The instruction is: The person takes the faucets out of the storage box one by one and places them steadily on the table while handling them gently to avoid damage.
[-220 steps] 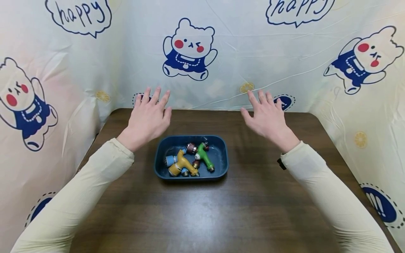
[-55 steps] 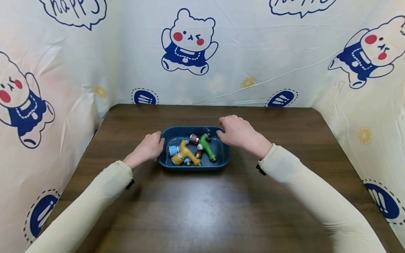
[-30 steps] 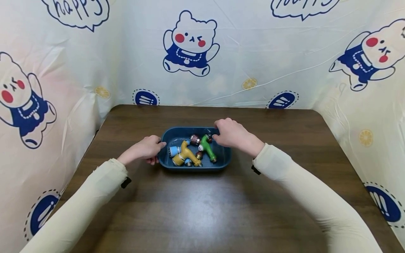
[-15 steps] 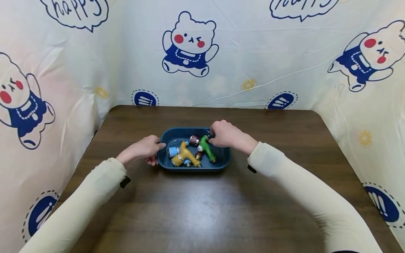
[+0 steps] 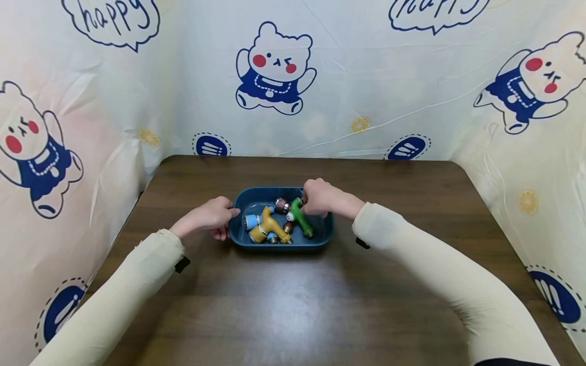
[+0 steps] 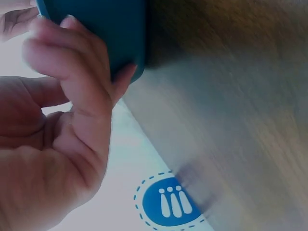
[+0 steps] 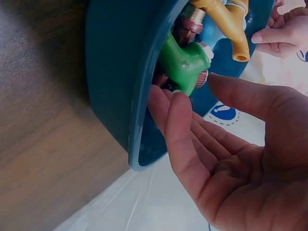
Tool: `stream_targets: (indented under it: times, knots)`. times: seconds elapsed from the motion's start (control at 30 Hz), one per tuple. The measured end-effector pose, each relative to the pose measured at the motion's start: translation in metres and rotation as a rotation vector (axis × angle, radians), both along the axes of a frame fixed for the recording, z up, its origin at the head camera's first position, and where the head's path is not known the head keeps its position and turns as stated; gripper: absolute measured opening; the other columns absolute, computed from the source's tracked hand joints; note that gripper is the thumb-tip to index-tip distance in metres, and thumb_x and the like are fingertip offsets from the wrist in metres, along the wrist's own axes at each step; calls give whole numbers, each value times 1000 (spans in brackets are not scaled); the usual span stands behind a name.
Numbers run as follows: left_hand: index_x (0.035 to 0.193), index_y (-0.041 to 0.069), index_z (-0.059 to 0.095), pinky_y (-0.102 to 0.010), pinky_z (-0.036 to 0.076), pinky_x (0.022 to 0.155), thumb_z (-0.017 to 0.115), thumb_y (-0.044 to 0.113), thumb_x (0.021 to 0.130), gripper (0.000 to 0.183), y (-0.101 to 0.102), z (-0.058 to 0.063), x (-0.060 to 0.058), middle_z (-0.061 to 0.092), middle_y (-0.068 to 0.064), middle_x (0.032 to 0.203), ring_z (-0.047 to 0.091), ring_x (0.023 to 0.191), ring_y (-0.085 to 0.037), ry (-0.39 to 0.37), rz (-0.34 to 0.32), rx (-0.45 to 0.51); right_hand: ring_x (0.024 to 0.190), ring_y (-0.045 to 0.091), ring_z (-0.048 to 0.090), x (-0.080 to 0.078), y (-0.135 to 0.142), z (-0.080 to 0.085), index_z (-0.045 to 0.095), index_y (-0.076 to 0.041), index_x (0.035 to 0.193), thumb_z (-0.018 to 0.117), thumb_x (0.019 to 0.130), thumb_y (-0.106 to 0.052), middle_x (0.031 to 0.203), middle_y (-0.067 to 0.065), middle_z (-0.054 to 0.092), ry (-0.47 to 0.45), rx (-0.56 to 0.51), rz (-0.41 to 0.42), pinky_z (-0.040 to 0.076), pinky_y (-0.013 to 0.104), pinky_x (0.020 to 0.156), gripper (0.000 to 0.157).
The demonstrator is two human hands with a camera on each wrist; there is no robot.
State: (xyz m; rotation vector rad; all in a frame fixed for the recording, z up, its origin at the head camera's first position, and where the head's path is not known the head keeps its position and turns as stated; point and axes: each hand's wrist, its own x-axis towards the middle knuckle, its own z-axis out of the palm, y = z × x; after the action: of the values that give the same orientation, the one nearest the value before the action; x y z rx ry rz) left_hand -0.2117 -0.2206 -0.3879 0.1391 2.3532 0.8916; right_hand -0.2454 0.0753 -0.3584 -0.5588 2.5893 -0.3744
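A dark blue tray (image 5: 281, 247) holds the small fittings. My left hand (image 5: 208, 216) holds its left end, thumb over the rim and fingers against the outside wall. My right hand (image 5: 319, 197) reaches over the far right side, its fingers inside the tray. In the right wrist view, its fingertips meet the end of a green Y-shaped, tap-like plastic fitting (image 7: 185, 65), while the thumb stands apart from it. Left of the green one lies a similar yellow fitting (image 5: 269, 223). A light blue ridged part (image 5: 252, 221) and a brown ridged part (image 5: 282, 205) lie around them.
The brown wooden table (image 5: 284, 300) extends around the tray on all sides. Beyond its back and side edges hangs a pale printed curtain (image 5: 348, 66).
My hands have come down from the raised position to the tray. The left took hold of its left end; the right slid left along the far rim to the green fitting.
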Motion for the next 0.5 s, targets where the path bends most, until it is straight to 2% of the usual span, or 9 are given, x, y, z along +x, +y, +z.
stream_targets:
  times: [0.17,0.3,0.5]
  knots:
    - [111,-8,62,-31,61,57,47,17,113,30,-2,-1,-2,64,-13,74,66,54,-18,28,11,-32,53,18,65,-3,-4,-4,66,-8,72,78,97,-25,62,2,57,5,20,-6,53,27,50,32]
    - [116,-9,59,-31,61,58,46,16,113,28,-3,-3,-4,63,-14,75,67,55,-18,13,10,-10,50,14,57,-4,-7,-7,65,-8,70,79,96,-25,60,1,54,-6,33,-1,50,26,50,34]
    - [121,-11,55,-30,61,57,45,17,114,30,-2,-2,-4,61,-13,73,68,55,-17,-8,-6,6,54,15,58,-4,-11,-13,70,-8,79,82,94,-25,66,2,61,-20,59,17,52,26,52,26]
